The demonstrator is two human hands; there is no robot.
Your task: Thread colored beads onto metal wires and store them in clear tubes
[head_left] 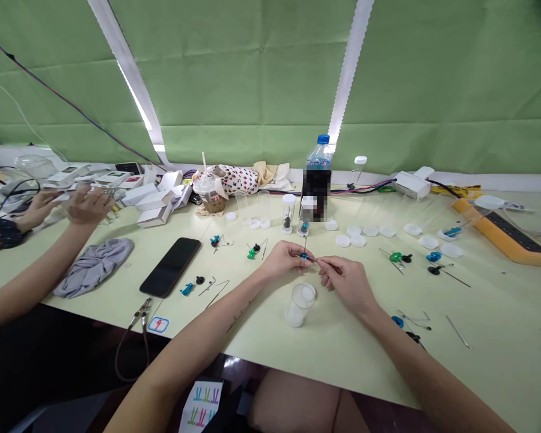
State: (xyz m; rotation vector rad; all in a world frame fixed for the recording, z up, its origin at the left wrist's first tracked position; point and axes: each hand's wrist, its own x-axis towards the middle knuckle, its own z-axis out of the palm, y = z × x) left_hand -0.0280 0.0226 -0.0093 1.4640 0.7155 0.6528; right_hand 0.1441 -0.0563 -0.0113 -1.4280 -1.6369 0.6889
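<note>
My left hand (283, 257) and my right hand (346, 281) meet over the pale green table (491, 337). Both pinch a small blue bead with a thin metal wire (305, 256) through it: the left hand's fingers are closed on the blue piece, the right hand's on the wire's end. A clear plastic vial with a white cap (300, 304) lies on its side just below my hands. More blue, green and black beads with wires, such as a green one (251, 254), lie scattered around.
A black phone (171, 266) and a grey cloth (95, 265) lie to the left. A dark drink bottle (317, 178), upright vials (288, 212), white caps (342, 240) and an orange power strip (500, 230) stand behind. Another person's hands (86, 205) work at far left near white boxes (153, 201).
</note>
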